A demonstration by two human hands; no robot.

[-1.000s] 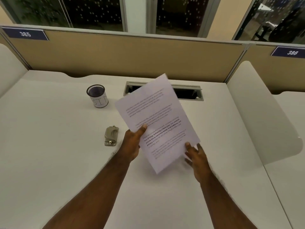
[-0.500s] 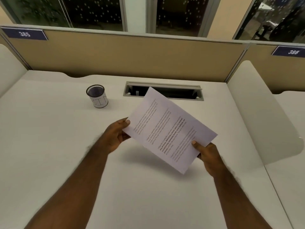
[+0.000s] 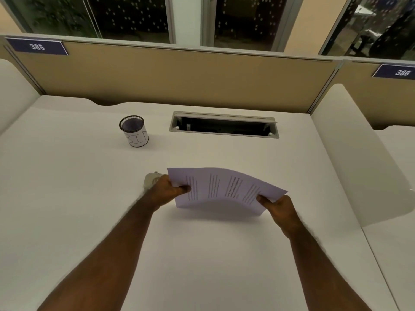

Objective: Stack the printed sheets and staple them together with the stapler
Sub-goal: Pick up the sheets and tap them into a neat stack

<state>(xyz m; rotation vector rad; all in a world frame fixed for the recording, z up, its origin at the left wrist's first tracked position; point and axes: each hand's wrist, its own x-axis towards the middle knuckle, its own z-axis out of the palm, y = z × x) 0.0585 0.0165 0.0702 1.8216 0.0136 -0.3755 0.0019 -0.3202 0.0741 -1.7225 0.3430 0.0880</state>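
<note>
— Paper bows between our hands: our left hand [image 3: 167, 191] pinches the left end of the printed sheets [image 3: 224, 189], thumb on top, while our right hand [image 3: 279, 206] clamps the right end the same way.

— And the sheets themselves?

— We hold them sideways above the white table [image 3: 202, 254], the middle arched upward, the text lines running away from us, the lower edge close to the tabletop. Whether that edge touches it, we cannot tell.

— Where is the stapler?

— We see the stapler [image 3: 151, 180] lying on the table just behind our left hand, mostly hidden by the knuckles. Farther back and to the left stands a mesh pen cup [image 3: 134, 134] with a paper label, and beside it, toward the middle, an open cable slot [image 3: 224, 127] is set into the table. Beyond that runs the tan partition [image 3: 179, 77], tagged 385 [image 3: 37, 46] and 386 [image 3: 402, 72].
</note>
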